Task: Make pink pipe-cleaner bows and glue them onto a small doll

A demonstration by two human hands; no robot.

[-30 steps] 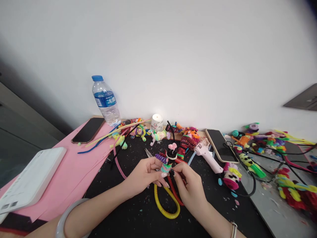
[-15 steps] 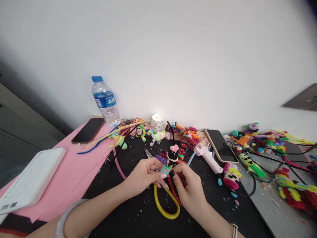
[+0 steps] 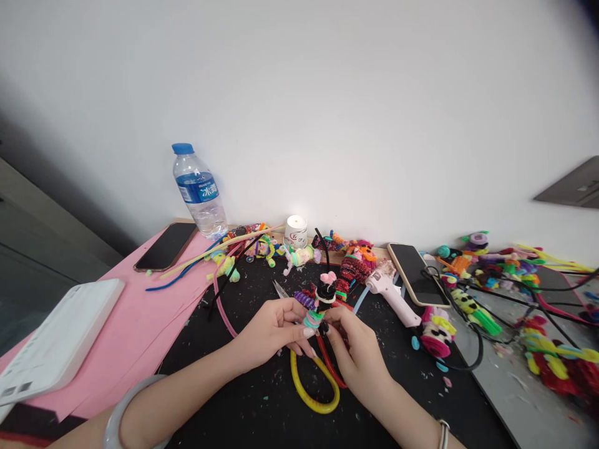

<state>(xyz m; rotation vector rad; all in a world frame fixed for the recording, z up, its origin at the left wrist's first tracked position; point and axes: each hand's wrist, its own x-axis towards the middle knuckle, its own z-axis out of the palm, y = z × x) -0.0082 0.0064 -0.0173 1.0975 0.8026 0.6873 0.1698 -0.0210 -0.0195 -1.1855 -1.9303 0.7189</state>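
Observation:
Between my hands, over the black mat (image 3: 262, 405), is a small pipe-cleaner doll (image 3: 312, 319) with a black head, a pink top and green and pink bands. My left hand (image 3: 276, 327) pinches it from the left, thumb at its lower body. From the right, my right hand (image 3: 358, 349) has its thumb and fingers closed on a black part of the doll near its base. Scissors lie just beneath, with the yellow handle loop (image 3: 314, 408) and a blade tip showing; my hands and the doll cover their middle. Red strands are partly hidden behind my right fingers.
A hot glue gun (image 3: 393, 298) and a phone (image 3: 418, 274) lie to the right, near more fuzzy dolls (image 3: 472, 312) and black cables. Behind stand a paper cup (image 3: 296, 232) and a water bottle (image 3: 199, 190). A white device (image 3: 63, 340) rests on pink paper (image 3: 135, 337) at left.
The doll has tilted or turned very slightly between my fingers. Both hands keep nearly the same place and grip.

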